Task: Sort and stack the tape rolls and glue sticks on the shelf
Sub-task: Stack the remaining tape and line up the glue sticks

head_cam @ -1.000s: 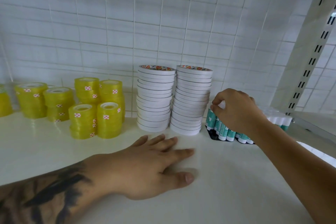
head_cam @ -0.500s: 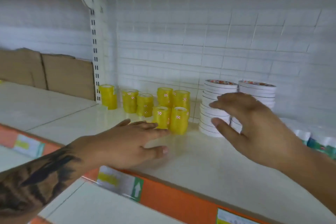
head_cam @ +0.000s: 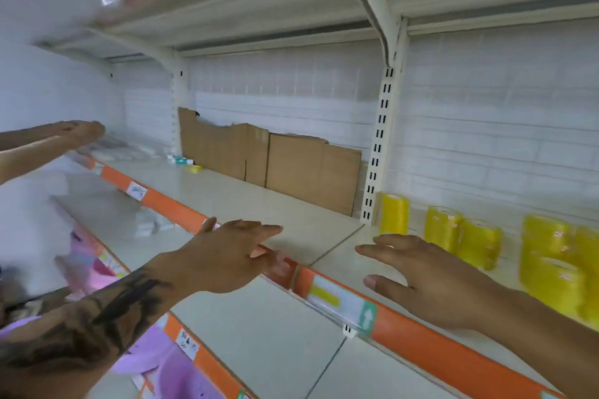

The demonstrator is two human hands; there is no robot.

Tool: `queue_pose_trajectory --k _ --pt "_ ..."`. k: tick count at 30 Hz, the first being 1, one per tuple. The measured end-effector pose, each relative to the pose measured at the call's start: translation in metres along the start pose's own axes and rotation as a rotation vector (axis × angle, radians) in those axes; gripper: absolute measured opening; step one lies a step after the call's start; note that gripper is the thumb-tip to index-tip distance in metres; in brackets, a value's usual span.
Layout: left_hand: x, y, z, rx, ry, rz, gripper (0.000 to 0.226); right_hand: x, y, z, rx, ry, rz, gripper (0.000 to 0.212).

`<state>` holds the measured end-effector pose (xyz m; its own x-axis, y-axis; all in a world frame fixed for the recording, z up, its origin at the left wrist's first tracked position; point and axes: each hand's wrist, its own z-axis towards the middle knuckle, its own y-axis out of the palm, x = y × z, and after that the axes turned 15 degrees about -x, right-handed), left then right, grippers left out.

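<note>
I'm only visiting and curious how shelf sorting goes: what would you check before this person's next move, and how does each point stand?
1. Left hand free: ok, fingers straight, holding nothing.
2. Right hand free: ok, open, over the shelf edge.
3. Yellow tape rolls upright: ok, they stand in stacks at the right.
4. White tape rolls and glue sticks in sight: not ok, neither shows in this view.
5. Small green and yellow items by the cardboard: cannot tell what they are, too blurred.
6. Another person's arms far left: ok, apart from both hands.
</note>
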<state>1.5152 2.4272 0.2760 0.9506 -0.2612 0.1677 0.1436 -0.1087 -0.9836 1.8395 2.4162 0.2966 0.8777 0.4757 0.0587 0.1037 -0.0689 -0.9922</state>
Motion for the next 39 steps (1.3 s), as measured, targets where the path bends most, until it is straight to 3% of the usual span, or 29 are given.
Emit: queue_pose_trajectory --k 4,11,17,20,31,36,39 --pt "-0.111 -0.011 -0.009 0.109 -0.14 -0.035 0.063 -0.053 -0.006 0.09 -0.006 -0.033 0.055 0.07" --pt "-0.237 -0.022 -0.002 0.126 -0.218 -0.093 0.061 -0.116 -0.018 0.215 -0.029 -0.076 0.1 0.098" --pt "-0.323 -0.025 0.034 0.253 -0.247 -0.186 0.056 -0.16 -0.037 0.32 -0.048 -0.137 0.054 0.068" --pt "-0.362 -0.032 0.058 0.282 -0.264 -0.171 0.05 -0.177 -0.043 0.375 -0.047 -0.174 0.011 0.066" --pt "-0.463 -0.099 0.184 0.118 -0.285 -0.113 0.058 -0.206 -0.054 0.565 -0.075 -0.217 0.072 0.077" --pt "-0.526 -0.114 0.264 -0.042 -0.283 -0.102 0.078 -0.219 -0.066 0.644 -0.065 -0.115 0.157 0.079" --pt "-0.558 -0.121 0.319 -0.059 -0.158 -0.034 0.079 -0.225 -0.067 0.681 -0.043 -0.059 0.19 0.075"
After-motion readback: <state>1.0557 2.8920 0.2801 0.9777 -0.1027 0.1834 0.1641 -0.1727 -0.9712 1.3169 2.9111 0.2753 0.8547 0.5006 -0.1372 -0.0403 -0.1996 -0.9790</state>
